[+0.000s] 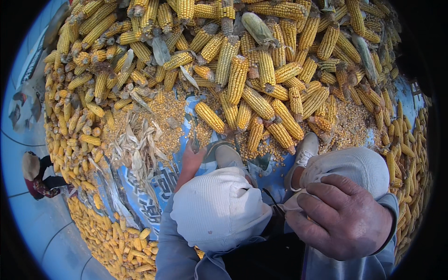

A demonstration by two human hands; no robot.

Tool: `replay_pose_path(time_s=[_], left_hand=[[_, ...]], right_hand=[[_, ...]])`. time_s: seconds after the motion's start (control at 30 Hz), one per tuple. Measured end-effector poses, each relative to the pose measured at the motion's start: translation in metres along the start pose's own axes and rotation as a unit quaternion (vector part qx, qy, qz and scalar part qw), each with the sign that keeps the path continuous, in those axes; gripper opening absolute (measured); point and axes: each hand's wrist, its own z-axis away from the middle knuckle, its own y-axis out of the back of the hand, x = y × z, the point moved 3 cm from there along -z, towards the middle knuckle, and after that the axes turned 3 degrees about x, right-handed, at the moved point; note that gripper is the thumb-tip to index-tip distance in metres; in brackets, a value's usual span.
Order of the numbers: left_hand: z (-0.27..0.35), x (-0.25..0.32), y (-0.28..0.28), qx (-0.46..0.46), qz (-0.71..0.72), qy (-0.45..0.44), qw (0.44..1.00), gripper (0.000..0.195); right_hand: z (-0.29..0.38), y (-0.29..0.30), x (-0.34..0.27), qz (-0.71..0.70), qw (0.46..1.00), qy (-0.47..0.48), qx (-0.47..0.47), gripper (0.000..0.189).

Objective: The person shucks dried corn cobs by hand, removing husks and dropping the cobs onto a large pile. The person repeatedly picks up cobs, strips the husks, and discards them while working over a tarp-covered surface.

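Observation:
My left hand (192, 159) reaches down beside my knee to the printed blue sheet (164, 182), close to loose corn kernels (168, 122). Its thumb stands away from a finger, but whether it grips anything is unclear. Over my other knee, my right hand (339, 217) is curled with the fingertips bent in; what they may hold is hidden. A thin black strip (274, 203) shows near those fingertips. In front of my shoes lie several husked yellow corn cobs (257, 103). A bunch of dry corn husks (138, 143) rests on the sheet left of my left hand.
A large heap of corn cobs (140, 52) rises ahead, with a cob still in its husk (259, 28) on it. More cobs (119, 245) spread at lower left and cobs (407, 150) at right. A person (38, 175) bends at the left edge.

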Motion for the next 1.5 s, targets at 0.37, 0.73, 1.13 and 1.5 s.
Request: replay_pose_path(time_s=[0.37,0.73,1.13,1.5], left_hand=[[-0.079,0.096,-0.092,-0.046,0.614,0.269,0.741,0.06],[-0.043,0.143,-0.095,-0.277,0.429,0.157,0.845,0.063],[0.073,0.028,0.021,-0.078,0.497,0.148,0.852,0.041],[0.452,-0.206,0.343,0.61,0.333,0.389,0.605,0.034]], right_hand=[[0.008,0.022,0.034,-0.097,0.985,-0.137,-0.047,0.047],[0.015,0.024,0.015,-0.009,0.997,-0.071,0.004,0.026],[0.017,0.007,-0.014,-0.009,1.0,-0.023,-0.007,0.029],[0.004,0.004,-0.012,-0.01,0.999,0.042,-0.021,0.027]])
